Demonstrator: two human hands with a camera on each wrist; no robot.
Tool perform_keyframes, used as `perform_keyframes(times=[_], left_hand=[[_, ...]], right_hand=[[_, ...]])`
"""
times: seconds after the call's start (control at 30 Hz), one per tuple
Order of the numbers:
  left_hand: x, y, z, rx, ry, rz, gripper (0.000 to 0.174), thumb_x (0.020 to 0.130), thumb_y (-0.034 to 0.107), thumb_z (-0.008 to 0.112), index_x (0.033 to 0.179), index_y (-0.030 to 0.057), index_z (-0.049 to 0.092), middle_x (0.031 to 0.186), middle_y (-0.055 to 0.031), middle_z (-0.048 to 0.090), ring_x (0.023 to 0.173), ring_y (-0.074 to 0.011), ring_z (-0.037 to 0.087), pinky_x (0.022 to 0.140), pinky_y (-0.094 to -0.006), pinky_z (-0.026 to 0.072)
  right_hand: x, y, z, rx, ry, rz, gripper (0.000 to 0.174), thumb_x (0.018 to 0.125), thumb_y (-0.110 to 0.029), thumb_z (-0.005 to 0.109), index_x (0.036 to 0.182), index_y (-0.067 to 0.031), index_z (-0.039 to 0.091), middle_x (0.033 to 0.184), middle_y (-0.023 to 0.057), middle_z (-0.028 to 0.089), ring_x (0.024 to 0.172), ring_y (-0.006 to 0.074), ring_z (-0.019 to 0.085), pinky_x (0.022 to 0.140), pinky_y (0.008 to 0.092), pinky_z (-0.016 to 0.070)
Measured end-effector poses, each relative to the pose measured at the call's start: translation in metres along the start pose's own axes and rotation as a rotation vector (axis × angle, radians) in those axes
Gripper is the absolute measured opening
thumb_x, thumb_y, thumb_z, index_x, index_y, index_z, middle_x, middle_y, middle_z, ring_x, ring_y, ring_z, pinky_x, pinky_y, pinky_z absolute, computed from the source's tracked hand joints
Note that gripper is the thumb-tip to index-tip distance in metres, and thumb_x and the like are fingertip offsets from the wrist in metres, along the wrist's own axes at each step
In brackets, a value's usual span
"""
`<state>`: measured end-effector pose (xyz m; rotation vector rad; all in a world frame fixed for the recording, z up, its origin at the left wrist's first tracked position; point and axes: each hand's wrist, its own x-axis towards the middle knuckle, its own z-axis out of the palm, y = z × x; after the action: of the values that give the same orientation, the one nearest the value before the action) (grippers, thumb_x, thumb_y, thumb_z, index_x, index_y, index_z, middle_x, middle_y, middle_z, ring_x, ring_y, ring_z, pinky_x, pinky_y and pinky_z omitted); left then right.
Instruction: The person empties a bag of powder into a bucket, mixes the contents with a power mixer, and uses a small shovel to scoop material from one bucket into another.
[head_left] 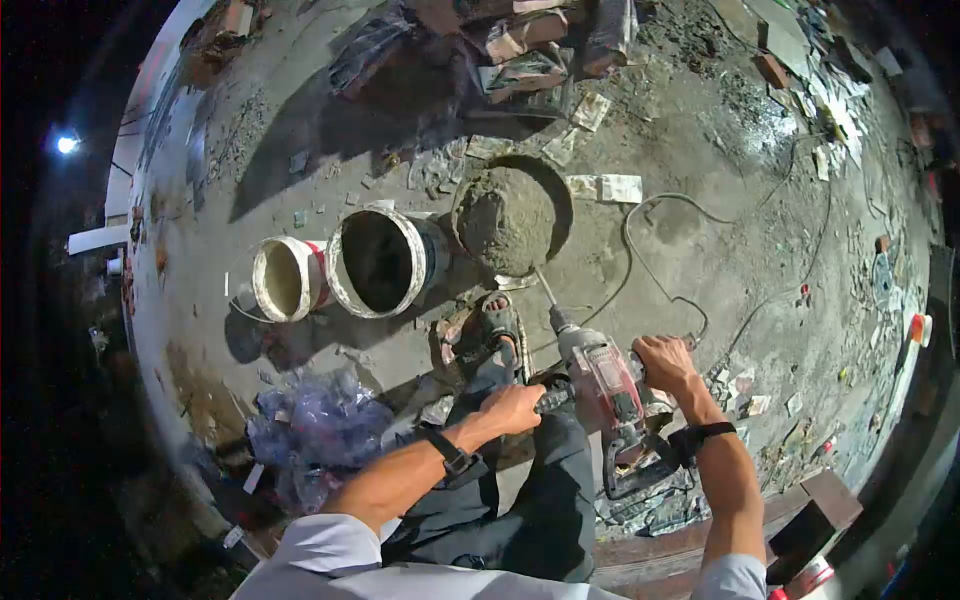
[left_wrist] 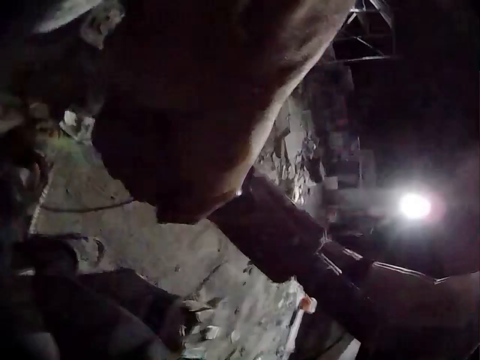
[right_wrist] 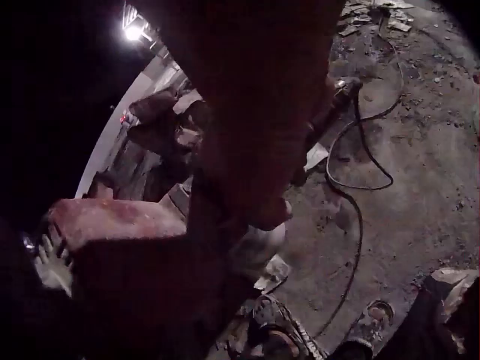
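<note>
A red and grey hammer drill (head_left: 608,378) is held in front of my legs, its long bit (head_left: 546,288) pointing forward. My left hand (head_left: 510,408) grips the dark side handle (head_left: 553,396). On the other side, my right hand (head_left: 664,362) curls round a dark bar-like piece (right_wrist: 322,124), where the cable (right_wrist: 358,142) comes in. The drill's rear loop handle (head_left: 645,478) has no hand on it. The bit's tip overlaps the near rim of a round tub (head_left: 566,195) of grey mortar (head_left: 503,218). In the left wrist view the hand is dark and mostly hidden.
Left of the tub stand a dark-insided bucket (head_left: 424,262) and a smaller bucket (head_left: 316,272) of pale liquid. Crumpled clear plastic (head_left: 320,420) lies near my left arm. Rubble and bricks (head_left: 525,40) are piled at the back. A loose cable (head_left: 632,232) loops over the floor.
</note>
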<state>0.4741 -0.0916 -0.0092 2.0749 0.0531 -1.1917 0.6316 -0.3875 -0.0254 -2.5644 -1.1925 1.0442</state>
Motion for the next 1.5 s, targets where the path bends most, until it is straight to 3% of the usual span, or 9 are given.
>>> perform_keyframes(times=[0.17,0.23,0.53,0.63,0.83,0.9,1.03,1.23,1.5], left_hand=[[-0.005,-0.001,0.02,-0.043,0.03,0.01,0.032,0.075,0.019,0.064,0.105,0.0059,0.063,0.093,-0.0243,0.068,0.091,-0.0429,0.066,0.08,-0.0514,0.0513],[-0.006,-0.004,0.022,-0.027,0.039,-0.039,0.033,0.075,0.019,0.064,0.105,0.0061,0.063,0.093,-0.025,0.068,0.092,-0.0438,0.065,0.08,-0.0513,0.051],[0.001,-0.03,0.014,0.069,0.116,0.087,0.026,0.07,0.013,0.062,0.095,0.007,0.062,0.086,-0.0229,0.067,0.086,-0.0451,0.064,0.074,-0.0524,0.0502],[-0.008,-0.028,0.008,0.059,0.109,0.086,0.027,0.069,0.013,0.062,0.096,0.0067,0.062,0.087,-0.0229,0.067,0.086,-0.045,0.064,0.073,-0.0525,0.05],[-0.029,-0.033,-0.004,0.12,0.114,0.073,0.043,0.066,0.012,0.064,0.11,0.0085,0.067,0.095,-0.0216,0.069,0.094,-0.0439,0.065,0.08,-0.0523,0.0525],[-0.033,-0.035,-0.009,0.139,0.062,0.113,0.041,0.067,0.012,0.065,0.108,0.0095,0.066,0.097,-0.02,0.069,0.093,-0.0441,0.065,0.079,-0.0528,0.0531],[-0.047,-0.029,-0.013,0.175,0.078,0.12,0.037,0.069,0.016,0.066,0.105,0.0082,0.064,0.085,-0.0207,0.068,0.081,-0.0434,0.066,0.07,-0.0521,0.0522],[-0.08,-0.007,-0.021,0.1,0.078,0.181,0.028,0.07,0.015,0.065,0.097,0.0063,0.062,0.085,-0.0206,0.068,0.084,-0.0439,0.065,0.071,-0.053,0.0513],[-0.107,-0.009,-0.054,0.06,0.047,0.296,0.033,0.069,0.009,0.06,0.102,0.0027,0.064,0.088,-0.0255,0.067,0.087,-0.0449,0.065,0.073,-0.0519,0.052]], right_hand=[[-0.008,-0.003,-0.005,-0.021,0.018,0.031,0.025,0.076,-0.013,0.067,0.1,-0.0087,0.06,0.097,0.0114,0.065,0.096,0.0346,0.065,0.084,0.0462,0.0513],[-0.01,-0.001,0.005,-0.002,0.064,-0.002,0.017,0.084,-0.014,0.059,0.1,-0.0095,0.06,0.097,0.0122,0.066,0.095,0.0343,0.066,0.081,0.0469,0.051],[-0.001,-0.015,0.024,-0.034,0.07,0.067,0.022,0.085,-0.019,0.059,0.105,-0.0095,0.06,0.099,0.0121,0.065,0.092,0.0353,0.067,0.079,0.0473,0.0513],[-0.004,-0.022,0.026,-0.021,0.224,0.058,0.03,0.068,-0.012,0.071,0.095,-0.0088,0.058,0.092,0.0118,0.064,0.088,0.0345,0.066,0.08,0.0464,0.0503],[-0.018,-0.049,0.038,-0.001,0.199,0.106,0.036,0.065,-0.012,0.075,0.097,-0.0087,0.058,0.094,0.012,0.065,0.092,0.0336,0.066,0.082,0.0458,0.0506],[-0.023,-0.058,0.031,-0.046,0.232,0.102,0.013,0.083,-0.015,0.057,0.095,-0.0094,0.059,0.09,0.0114,0.066,0.087,0.0321,0.067,0.077,0.0465,0.0511],[-0.04,-0.074,0.017,-0.016,0.224,0.139,0.013,0.083,-0.016,0.057,0.095,-0.0094,0.059,0.091,0.0121,0.066,0.087,0.0326,0.067,0.077,0.0466,0.0511],[-0.069,-0.092,-0.028,-0.048,0.181,0.148,0.017,0.08,-0.015,0.059,0.095,-0.0083,0.059,0.087,0.0133,0.067,0.086,0.0345,0.068,0.076,0.0483,0.0516],[-0.074,-0.121,-0.081,-0.042,0.048,0.193,0.019,0.089,-0.018,0.053,0.103,-0.0092,0.061,0.096,0.0149,0.068,0.094,0.0361,0.068,0.078,0.0486,0.0528]])
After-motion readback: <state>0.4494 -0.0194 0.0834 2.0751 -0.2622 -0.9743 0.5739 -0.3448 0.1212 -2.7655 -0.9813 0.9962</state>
